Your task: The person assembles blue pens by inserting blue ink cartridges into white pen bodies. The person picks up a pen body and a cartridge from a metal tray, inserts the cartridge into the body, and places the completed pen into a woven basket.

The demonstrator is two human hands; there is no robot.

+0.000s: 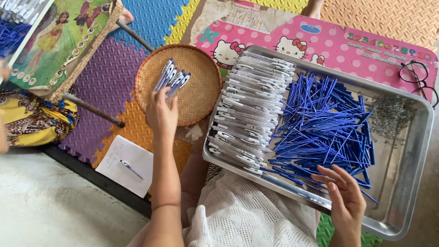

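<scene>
1. The assembled pens [173, 78], white barrels with blue caps and clips, lie as a small loose bunch in the woven basket [201, 98], centre-left of the frame, pointing toward the upper right.
2. The left hand [161, 111] rests at the lower end of that bunch, fingers curled over the pen tips; whether it grips one or only touches them cannot be told.
3. The right hand [344, 191], lower right of the frame, lies relaxed and unclenched with spread fingers on the near edge of the blue refills [324, 123], grasping nothing definite.
4. Risk, as a judgement: the basket is shallow and round, so a pen nudged sideways could roll over its rim onto the foam floor mats [105, 77].
5. Risk, as a judgement: the metal tray [414, 151] appears to sit partly on the person's lap; a shift of the knees could tip it and mix the refills with the white pen barrels [251, 110] stacked in its left half.
6. A grey heap of small springs [391, 114] sits in the tray's right part and would scatter easily.
7. Further out: a pink cartoon-cat board [320, 43] under the tray, spectacles [418, 75] at upper right, and a paper sheet with one pen [130, 168] at lower left.
</scene>
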